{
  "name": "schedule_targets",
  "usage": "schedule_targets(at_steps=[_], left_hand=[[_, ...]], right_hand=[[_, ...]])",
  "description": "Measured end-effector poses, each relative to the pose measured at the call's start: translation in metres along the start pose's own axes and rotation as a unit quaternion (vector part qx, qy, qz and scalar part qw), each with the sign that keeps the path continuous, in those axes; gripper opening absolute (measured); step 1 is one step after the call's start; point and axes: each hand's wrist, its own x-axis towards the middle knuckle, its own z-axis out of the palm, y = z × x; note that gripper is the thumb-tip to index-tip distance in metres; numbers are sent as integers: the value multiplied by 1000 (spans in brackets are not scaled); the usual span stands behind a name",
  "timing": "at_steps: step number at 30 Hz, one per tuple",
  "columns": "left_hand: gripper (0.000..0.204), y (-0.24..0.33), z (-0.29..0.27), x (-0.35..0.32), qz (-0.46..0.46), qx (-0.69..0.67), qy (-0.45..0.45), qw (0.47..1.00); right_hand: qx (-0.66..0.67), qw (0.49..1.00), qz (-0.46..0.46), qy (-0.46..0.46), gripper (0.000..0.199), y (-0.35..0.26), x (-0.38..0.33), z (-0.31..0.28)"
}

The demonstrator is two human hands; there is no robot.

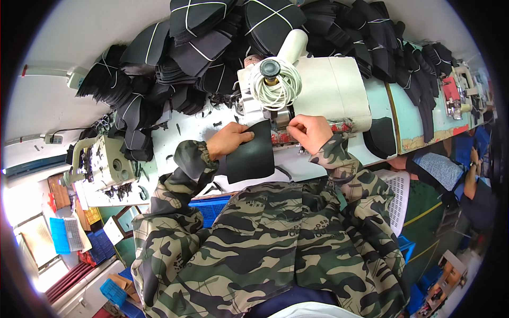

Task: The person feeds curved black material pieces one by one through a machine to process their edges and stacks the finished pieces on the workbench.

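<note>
A black sheet piece with a smooth face hangs over the near edge of the white worktable, just left of the machine head. My left hand pinches its upper left edge between thumb and fingers. My right hand is closed at the front of a cream-coloured machine, right beside its metal working parts. Its fingertips are pressed together, and whatever they hold is too small or hidden to make out. A coil of white cord hangs round a post on the machine.
Tied bundles of black pieces are heaped along the back. A stack of black pieces lies right of the machine. Another machine stands at the left, with black scraps about it. A blue crate sits below the table; another person is at far right.
</note>
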Motion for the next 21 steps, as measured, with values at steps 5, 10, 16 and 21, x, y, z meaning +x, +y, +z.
schedule_targets(at_steps=[5, 10, 16, 21], left_hand=[[25, 2, -7, 3, -14, -23, -35, 999], [22, 17, 8, 25, 35, -73, -55, 995], [21, 31, 12, 23, 0, -109, -90, 990], [24, 42, -1, 28, -43, -41, -123, 991]], right_hand=[[-18, 1000, 2, 14, 12, 1, 4, -6], [-162, 985, -66, 6, 27, -6, 12, -13], [-291, 951, -12, -104, 40, -20, 23, -19], [-81, 994, 51, -53, 35, 6, -12, -24]])
